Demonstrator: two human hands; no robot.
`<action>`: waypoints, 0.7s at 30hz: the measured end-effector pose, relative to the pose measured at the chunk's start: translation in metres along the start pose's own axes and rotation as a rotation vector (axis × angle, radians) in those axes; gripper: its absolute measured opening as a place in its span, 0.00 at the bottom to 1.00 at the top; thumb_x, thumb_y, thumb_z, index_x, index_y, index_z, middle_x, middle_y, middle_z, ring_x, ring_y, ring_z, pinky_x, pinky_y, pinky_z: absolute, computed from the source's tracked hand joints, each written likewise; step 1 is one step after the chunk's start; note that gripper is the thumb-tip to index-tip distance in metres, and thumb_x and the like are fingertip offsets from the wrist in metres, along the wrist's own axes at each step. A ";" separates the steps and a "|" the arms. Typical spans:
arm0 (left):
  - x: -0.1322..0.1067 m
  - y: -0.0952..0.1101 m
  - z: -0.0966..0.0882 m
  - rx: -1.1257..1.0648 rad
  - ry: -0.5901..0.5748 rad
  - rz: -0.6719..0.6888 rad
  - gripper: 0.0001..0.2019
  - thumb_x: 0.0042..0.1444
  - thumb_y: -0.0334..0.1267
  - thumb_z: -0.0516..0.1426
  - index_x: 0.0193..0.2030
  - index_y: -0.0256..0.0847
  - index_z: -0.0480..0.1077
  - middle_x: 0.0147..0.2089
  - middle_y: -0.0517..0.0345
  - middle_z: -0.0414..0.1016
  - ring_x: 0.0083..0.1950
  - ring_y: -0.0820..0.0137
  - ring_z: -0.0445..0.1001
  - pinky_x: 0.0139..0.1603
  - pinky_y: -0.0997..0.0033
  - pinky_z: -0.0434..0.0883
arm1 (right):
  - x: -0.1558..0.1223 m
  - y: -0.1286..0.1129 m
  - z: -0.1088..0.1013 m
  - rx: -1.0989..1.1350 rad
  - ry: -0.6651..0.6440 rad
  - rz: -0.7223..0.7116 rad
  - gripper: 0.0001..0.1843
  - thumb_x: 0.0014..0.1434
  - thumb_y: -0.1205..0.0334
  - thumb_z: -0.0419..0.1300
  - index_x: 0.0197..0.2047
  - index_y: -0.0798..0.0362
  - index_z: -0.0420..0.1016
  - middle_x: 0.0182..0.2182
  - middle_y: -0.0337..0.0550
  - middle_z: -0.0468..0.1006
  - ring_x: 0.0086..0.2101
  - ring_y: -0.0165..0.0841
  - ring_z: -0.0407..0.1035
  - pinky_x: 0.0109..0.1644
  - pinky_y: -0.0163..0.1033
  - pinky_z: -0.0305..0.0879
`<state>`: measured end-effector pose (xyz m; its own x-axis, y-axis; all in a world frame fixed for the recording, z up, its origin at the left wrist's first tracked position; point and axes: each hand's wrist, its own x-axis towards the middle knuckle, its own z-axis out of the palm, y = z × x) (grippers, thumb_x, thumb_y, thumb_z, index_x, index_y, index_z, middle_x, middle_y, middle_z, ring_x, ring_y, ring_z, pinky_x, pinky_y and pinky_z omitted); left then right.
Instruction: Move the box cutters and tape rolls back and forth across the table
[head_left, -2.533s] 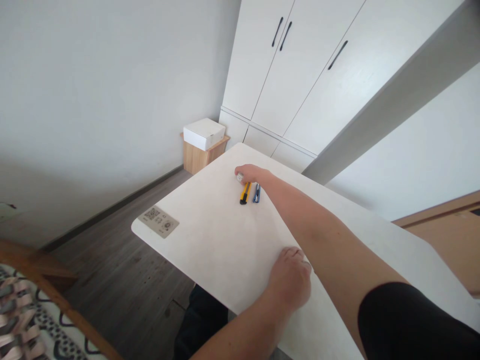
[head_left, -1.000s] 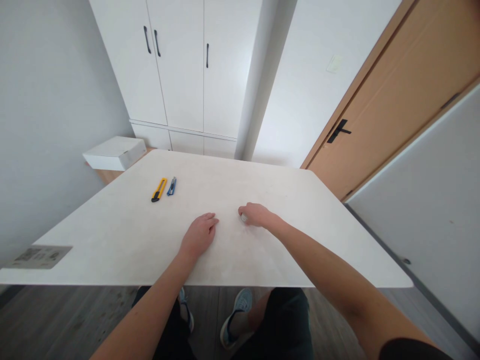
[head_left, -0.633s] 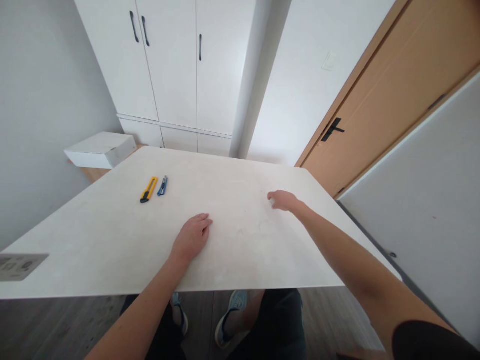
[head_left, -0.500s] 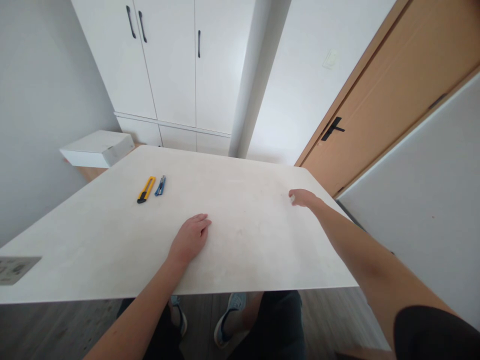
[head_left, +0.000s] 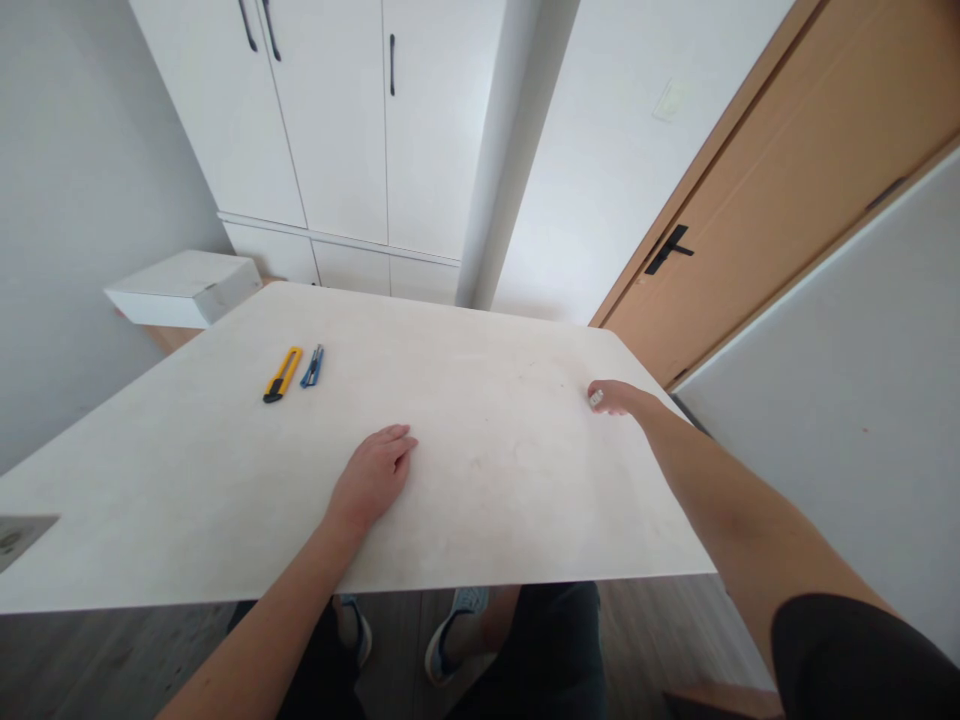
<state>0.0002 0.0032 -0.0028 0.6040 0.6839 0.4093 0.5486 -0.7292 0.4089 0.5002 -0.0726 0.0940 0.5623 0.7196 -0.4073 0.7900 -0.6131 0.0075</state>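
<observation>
My left hand [head_left: 369,474] lies flat on the white table [head_left: 465,460], fingers stretched out and holding nothing. My right hand [head_left: 616,397] is closed near the table's right edge, and a small white thing [head_left: 597,399] shows between its fingers; I cannot make out what it is. A yellow utility knife [head_left: 282,373] and a smaller blue one [head_left: 312,365] lie side by side at the far left of the table, well away from both hands.
A grey label [head_left: 19,532] sits at the table's near left corner. A white box [head_left: 184,288] rests on a low wooden stand beyond the table. White cupboards [head_left: 330,130] stand behind, a wooden door [head_left: 757,190] at the right. My legs and shoes [head_left: 459,640] show under the table.
My right hand has travelled from beside the knives across the table to its right edge, staying closed. My left hand has stayed flat. The view has swung right.
</observation>
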 end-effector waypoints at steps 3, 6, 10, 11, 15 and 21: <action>0.000 0.000 0.001 -0.023 0.005 -0.008 0.17 0.63 0.34 0.49 0.49 0.41 0.79 0.58 0.48 0.78 0.60 0.59 0.75 0.65 0.51 0.69 | 0.001 -0.002 -0.002 -0.014 -0.019 0.024 0.29 0.49 0.67 0.67 0.57 0.50 0.74 0.28 0.43 0.79 0.27 0.34 0.74 0.31 0.34 0.65; 0.000 -0.001 0.002 -0.045 0.008 -0.014 0.17 0.63 0.34 0.50 0.48 0.42 0.79 0.58 0.49 0.78 0.60 0.59 0.75 0.65 0.50 0.69 | -0.001 -0.003 -0.002 -0.022 -0.026 0.023 0.30 0.50 0.66 0.67 0.58 0.49 0.73 0.30 0.44 0.80 0.27 0.35 0.74 0.32 0.36 0.65; 0.001 0.002 0.000 -0.034 -0.004 -0.021 0.17 0.62 0.31 0.51 0.49 0.41 0.79 0.58 0.48 0.78 0.61 0.59 0.74 0.66 0.52 0.69 | -0.008 -0.004 -0.004 -0.093 -0.006 0.032 0.39 0.50 0.60 0.68 0.66 0.51 0.66 0.35 0.49 0.81 0.32 0.40 0.76 0.35 0.39 0.67; 0.001 0.003 -0.001 -0.027 -0.009 -0.024 0.17 0.62 0.31 0.51 0.49 0.40 0.79 0.58 0.47 0.78 0.61 0.60 0.74 0.66 0.52 0.68 | -0.011 -0.006 -0.005 -0.136 0.033 0.035 0.41 0.50 0.58 0.68 0.67 0.52 0.64 0.39 0.52 0.80 0.35 0.42 0.76 0.36 0.41 0.67; 0.001 0.009 -0.006 -0.028 -0.019 -0.036 0.16 0.62 0.28 0.52 0.49 0.39 0.79 0.58 0.46 0.78 0.61 0.61 0.74 0.67 0.55 0.68 | -0.023 -0.043 -0.018 -0.290 0.226 0.082 0.35 0.53 0.54 0.66 0.62 0.57 0.67 0.54 0.65 0.72 0.46 0.49 0.74 0.40 0.45 0.68; 0.002 0.012 -0.007 -0.043 -0.036 -0.043 0.14 0.62 0.28 0.53 0.47 0.38 0.79 0.58 0.46 0.77 0.61 0.61 0.73 0.67 0.55 0.67 | -0.066 -0.209 -0.029 -0.257 0.288 -0.329 0.16 0.66 0.59 0.53 0.50 0.56 0.77 0.52 0.56 0.78 0.51 0.43 0.72 0.48 0.40 0.65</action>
<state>0.0033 -0.0038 0.0086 0.6008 0.7131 0.3612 0.5502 -0.6967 0.4603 0.3049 0.0177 0.1455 0.2892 0.9441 -0.1580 0.9510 -0.2645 0.1601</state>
